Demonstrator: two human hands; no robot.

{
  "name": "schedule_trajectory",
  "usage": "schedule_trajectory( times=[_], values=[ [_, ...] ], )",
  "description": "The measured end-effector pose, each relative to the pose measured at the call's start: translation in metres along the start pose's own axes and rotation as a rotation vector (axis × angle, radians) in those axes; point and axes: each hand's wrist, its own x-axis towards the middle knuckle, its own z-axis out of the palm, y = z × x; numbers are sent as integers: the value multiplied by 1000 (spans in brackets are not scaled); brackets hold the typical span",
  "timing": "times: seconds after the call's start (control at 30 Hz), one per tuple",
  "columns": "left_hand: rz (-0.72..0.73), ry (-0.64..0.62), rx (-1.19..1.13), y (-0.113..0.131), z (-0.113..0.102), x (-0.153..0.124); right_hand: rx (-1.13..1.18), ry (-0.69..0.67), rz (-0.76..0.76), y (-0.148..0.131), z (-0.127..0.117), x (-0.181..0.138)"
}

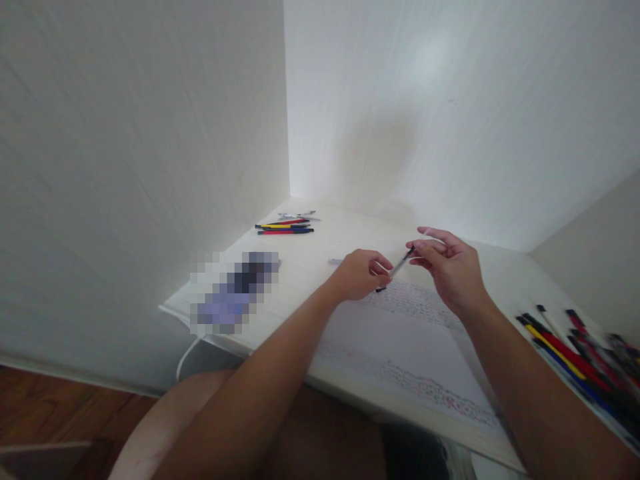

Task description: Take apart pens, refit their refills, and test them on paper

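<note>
A thin clear pen (399,268) with a dark tip is held above a white sheet of paper (395,340) covered at its edges with scribbled lines. My left hand (361,273) is closed on the pen's lower end with pinched fingers. My right hand (447,265) pinches its upper end between thumb and fingertips. Both hands hover over the middle of the white desk (320,250).
A small group of coloured pens (286,226) lies at the desk's far left corner. Several more red, yellow, blue and black pens (575,353) lie in a pile at the right. A blurred-out object (234,288) rests near the left edge. White walls enclose the desk.
</note>
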Motion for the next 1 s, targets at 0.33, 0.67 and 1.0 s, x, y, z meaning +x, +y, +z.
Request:
schedule_trajectory(
  times=[0.33,0.67,1.0],
  values=[
    [-70,-47,-197,4,-1,-1,-41,-44,-12,-5,4,-5],
    [-21,19,-179,1,-1,0,-74,-53,-26,-5,5,-5],
    [15,38,-135,-1,-1,1,-55,-45,-14,-6,7,-5]
  ],
)
